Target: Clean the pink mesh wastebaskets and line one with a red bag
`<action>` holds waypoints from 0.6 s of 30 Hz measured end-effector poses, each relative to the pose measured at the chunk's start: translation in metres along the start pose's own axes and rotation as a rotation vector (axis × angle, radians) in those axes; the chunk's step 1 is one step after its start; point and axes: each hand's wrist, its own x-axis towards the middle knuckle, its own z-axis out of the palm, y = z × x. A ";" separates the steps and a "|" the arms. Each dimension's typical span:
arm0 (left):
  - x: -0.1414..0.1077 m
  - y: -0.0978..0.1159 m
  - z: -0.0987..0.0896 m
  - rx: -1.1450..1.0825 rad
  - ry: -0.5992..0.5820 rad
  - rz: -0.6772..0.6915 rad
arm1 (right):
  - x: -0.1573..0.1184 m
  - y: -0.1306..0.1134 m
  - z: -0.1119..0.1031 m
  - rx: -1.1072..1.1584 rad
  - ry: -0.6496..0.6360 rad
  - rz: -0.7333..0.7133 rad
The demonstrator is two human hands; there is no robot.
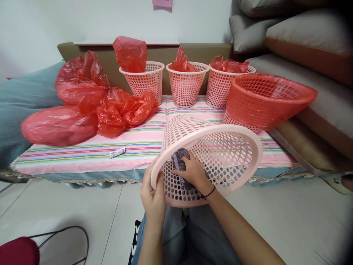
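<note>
A pink plastic basket with a mesh of holes lies tilted over my lap, its mouth turned towards me. My left hand grips the rim at the lower left, thumb inside and fingers outside. Reaching into the basket, my right hand is closed on a grey-purple cloth and presses it against the inner wall. Part of the cloth is hidden under the fingers.
Behind stand three pink baskets with red bags in them, and a basket wrapped in a red bag. Red plastic bags lie left on the striped cover, near a small white packet. Cushions pile up right; a stool stands lower left.
</note>
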 end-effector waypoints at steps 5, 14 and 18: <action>0.000 -0.002 -0.002 0.000 0.050 -0.047 | 0.003 0.010 0.004 0.016 0.011 -0.106; 0.000 -0.001 -0.001 0.007 0.039 -0.048 | 0.058 0.017 0.006 0.372 0.131 -0.172; -0.001 -0.001 0.000 0.017 0.036 -0.042 | 0.067 0.003 0.013 0.293 0.055 -0.146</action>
